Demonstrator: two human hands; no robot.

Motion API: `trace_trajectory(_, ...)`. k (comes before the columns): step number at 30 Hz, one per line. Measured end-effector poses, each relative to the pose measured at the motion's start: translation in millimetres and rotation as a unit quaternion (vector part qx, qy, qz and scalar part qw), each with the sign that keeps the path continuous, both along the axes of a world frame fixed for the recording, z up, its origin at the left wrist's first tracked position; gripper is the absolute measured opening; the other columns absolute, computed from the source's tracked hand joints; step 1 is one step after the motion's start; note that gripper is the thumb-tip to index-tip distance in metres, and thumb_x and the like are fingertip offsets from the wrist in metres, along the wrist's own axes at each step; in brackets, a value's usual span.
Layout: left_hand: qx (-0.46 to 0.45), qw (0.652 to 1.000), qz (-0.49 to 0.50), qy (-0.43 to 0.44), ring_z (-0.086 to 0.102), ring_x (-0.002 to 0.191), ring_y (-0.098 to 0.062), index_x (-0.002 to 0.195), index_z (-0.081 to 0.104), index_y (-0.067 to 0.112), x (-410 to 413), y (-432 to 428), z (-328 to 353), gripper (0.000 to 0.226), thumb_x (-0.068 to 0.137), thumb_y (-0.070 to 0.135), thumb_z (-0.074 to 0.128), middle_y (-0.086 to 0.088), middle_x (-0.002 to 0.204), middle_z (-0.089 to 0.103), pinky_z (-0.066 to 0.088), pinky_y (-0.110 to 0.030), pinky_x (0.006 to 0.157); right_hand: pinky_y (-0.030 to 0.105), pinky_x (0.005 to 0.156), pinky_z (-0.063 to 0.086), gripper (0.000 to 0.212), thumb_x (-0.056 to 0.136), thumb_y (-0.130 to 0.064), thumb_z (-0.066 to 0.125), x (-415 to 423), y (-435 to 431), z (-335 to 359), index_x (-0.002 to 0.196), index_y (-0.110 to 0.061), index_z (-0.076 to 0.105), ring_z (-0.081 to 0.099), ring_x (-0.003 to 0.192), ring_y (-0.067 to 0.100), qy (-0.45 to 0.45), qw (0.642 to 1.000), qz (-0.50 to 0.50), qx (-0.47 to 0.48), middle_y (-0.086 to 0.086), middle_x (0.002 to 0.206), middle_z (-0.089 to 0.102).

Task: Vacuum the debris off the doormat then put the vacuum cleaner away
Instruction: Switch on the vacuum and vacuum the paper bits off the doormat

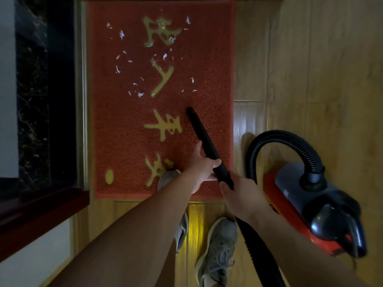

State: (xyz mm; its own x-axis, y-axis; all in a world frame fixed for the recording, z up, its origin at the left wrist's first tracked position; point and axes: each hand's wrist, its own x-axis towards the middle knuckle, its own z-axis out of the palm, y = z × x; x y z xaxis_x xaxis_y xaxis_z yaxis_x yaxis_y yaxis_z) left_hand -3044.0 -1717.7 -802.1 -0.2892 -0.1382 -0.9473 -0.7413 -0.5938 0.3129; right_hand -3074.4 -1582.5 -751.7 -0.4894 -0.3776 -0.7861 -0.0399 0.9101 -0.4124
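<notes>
Red doormat (pixel 124 131) with yellow characters lies lengthwise on a wooden plank floor (pixel 310 69). Its left edge runs along a pale door-frame strip (pixel 83 100), with dark stone (pixel 33 90) beyond that; its right edge and near edge meet the planks directly. White debris (pixel 141 94) is scattered over the far half of the mat, mostly left of centre, with a few scraps toward the far right corner. The black nozzle tube (pixel 201 131) slants from near right to far left over the mat; its tip points at the mat's right half, just near of the closest scraps, with plain red pile between tip and debris. The left hand (pixel 204 166) grips the tube at mid-length, fingers wrapped round it. The right hand (pixel 238 191) grips the tube's near end, fingers curled round it. The corrugated hose (pixel 286 135) arcs up from the vacuum cleaner (pixel 310 204), a red-and-dark unit standing on the planks just right of the mat's near right corner. Far of the unit, planks run along the mat's right edge. One grey shoe (pixel 167 179) has its toe on the mat's near edge; the other grey shoe (pixel 217 251) stands on the planks near of the mat. A dark red wooden ledge (pixel 41 208) crosses the near left.
</notes>
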Motion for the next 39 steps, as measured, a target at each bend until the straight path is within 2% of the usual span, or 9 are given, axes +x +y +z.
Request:
trace_trajectory(3, 0.002, 1.0, -0.004, 0.003, 0.068, 0.111, -0.033, 0.158, 0.02, 0.044, -1.3, 6.1, -0.3, 0.091, 0.094, 0.0, 0.067, -0.009, 0.143, 0.054, 0.062, -0.037, 0.06, 0.028, 0.05, 0.036, 0.015, 0.1, -0.031, 0.049, -0.2, 6.3, -2.5, 0.105, -0.022, 0.059, 0.059, 0.063, 0.013, -0.001, 1.0, -0.01, 0.011, -0.005, 0.073, 0.06)
trace_trajectory(9, -0.008, 1.0, -0.004, 0.015, 0.068, 0.11, -0.031, 0.159, 0.018, 0.041, -10.7, 4.7, -2.8, 0.09, 0.095, -0.001, 0.066, -0.008, 0.139, 0.058, 0.062, -0.035, 0.06, 0.035, 0.061, 0.048, 0.017, 0.1, -0.034, 0.049, -11.1, 4.6, -6.1, 0.107, -0.023, 0.059, 0.062, 0.069, 0.017, 0.003, 1.0, -0.017, 0.011, -0.003, 0.077, 0.063)
trace_trajectory(17, -0.016, 1.0, -0.006, 0.015, 0.07, 0.107, -0.031, 0.159, 0.018, 0.04, -23.2, -30.4, -6.5, 0.089, 0.096, -0.001, 0.065, -0.008, 0.14, 0.058, 0.063, -0.04, 0.069, 0.03, 0.054, 0.04, 0.017, 0.102, -0.032, 0.048, -25.1, -31.0, -8.9, 0.109, -0.021, 0.059, 0.061, 0.065, 0.016, -0.002, 1.0, -0.008, -0.001, -0.003, 0.075, 0.062)
trace_trajectory(23, -0.017, 1.0, -0.009, 0.015, 0.066, 0.115, -0.035, 0.16, 0.017, 0.04, -31.6, -51.1, -9.6, 0.089, 0.096, -0.001, 0.064, -0.009, 0.142, 0.055, 0.06, -0.055, 0.088, 0.026, 0.049, 0.035, 0.018, 0.102, -0.031, 0.049, -31.1, -50.1, -11.1, 0.111, -0.02, 0.06, 0.059, 0.061, 0.015, -0.005, 1.0, -0.018, -0.01, -0.001, 0.075, 0.064)
trace_trajectory(28, -0.011, 1.0, -0.012, 0.011, 0.064, 0.119, -0.036, 0.16, 0.017, 0.04, -36.0, -59.5, -9.5, 0.09, 0.096, -0.001, 0.065, -0.009, 0.148, 0.05, 0.063, -0.048, 0.079, 0.028, 0.049, 0.036, 0.02, 0.101, -0.032, 0.05, -32.6, -56.7, -14.7, 0.115, -0.021, 0.06, 0.059, 0.062, 0.017, 0.0, 1.0, -0.022, -0.013, 0.001, 0.077, 0.064)
trace_trajectory(33, -0.004, 1.0, -0.028, 0.011, 0.067, 0.112, -0.032, 0.16, 0.017, 0.04, -34.6, -51.7, -7.1, 0.09, 0.096, -0.001, 0.064, -0.01, 0.141, 0.057, 0.063, -0.039, 0.067, 0.03, 0.051, 0.041, 0.018, 0.1, -0.03, 0.051, -29.3, -48.0, -11.3, 0.112, -0.02, 0.06, 0.06, 0.061, 0.018, 0.003, 1.0, -0.026, -0.009, -0.001, 0.074, 0.063)
trace_trajectory(39, -0.008, 0.999, -0.034, 0.019, 0.07, 0.107, -0.03, 0.159, 0.019, 0.042, -36.7, -32.6, -7.9, 0.091, 0.095, -0.001, 0.066, -0.007, 0.135, 0.06, 0.063, -0.037, 0.064, 0.027, 0.049, 0.035, 0.014, 0.1, -0.03, 0.051, -29.7, -29.7, -9.7, 0.107, -0.022, 0.06, 0.058, 0.061, 0.012, 0.019, 0.999, -0.03, -0.007, -0.005, 0.072, 0.061)
